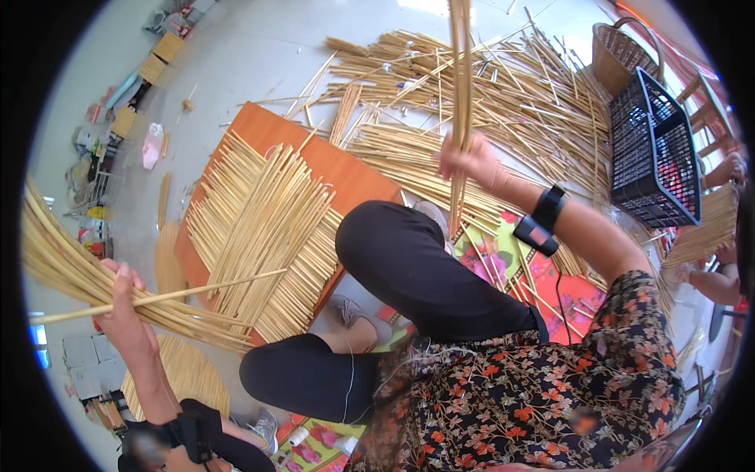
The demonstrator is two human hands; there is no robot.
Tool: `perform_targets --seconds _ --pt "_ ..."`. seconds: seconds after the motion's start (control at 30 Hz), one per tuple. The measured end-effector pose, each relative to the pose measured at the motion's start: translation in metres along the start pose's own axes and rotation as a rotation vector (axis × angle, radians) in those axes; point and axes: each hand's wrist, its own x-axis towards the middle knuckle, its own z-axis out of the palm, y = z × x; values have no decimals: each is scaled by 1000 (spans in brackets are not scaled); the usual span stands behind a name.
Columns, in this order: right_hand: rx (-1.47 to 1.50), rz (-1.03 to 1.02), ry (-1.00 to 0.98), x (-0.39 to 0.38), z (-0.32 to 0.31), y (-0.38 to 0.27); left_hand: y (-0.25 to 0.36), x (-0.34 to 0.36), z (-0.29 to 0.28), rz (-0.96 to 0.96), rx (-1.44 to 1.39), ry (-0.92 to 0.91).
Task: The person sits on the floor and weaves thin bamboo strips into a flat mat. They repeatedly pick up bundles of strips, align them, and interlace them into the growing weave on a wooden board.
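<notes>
My left hand (128, 307) is closed around a thick bundle of straw-coloured stalks (67, 263) at the far left. One stalk slants across the others there, and their ends reach the low board's near left corner. My right hand (472, 163), with a black strapped device on the wrist, grips a slimmer bundle of stalks (462, 86) that stands nearly upright above my raised knee. Between my hands, a low orange-brown board (250, 130) bears layered stalks (267, 212), some laid crosswise. My fingertips are partly hidden by the bundles.
Loose stalks (472, 94) cover the floor beyond the board. A black plastic crate (653, 149) and a wicker basket (625, 47) stand at the right. Another person's hands (727, 169) show at the far right. A flowered mat (491, 256) lies under my legs.
</notes>
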Motion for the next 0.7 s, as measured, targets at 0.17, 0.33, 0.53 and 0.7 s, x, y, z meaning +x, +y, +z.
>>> perform_targets --seconds 0.17,0.33,0.53,0.7 --pt "-221 194 -28 -43 -3 106 5 -17 36 80 -129 -59" --pt "-163 282 -74 -53 -9 139 26 -30 62 3 -281 -106" --pt "-133 350 -29 -30 -7 106 32 -55 80 -27 -351 -208" --pt "-57 375 25 -32 0 89 27 -63 88 -16 -407 -260"
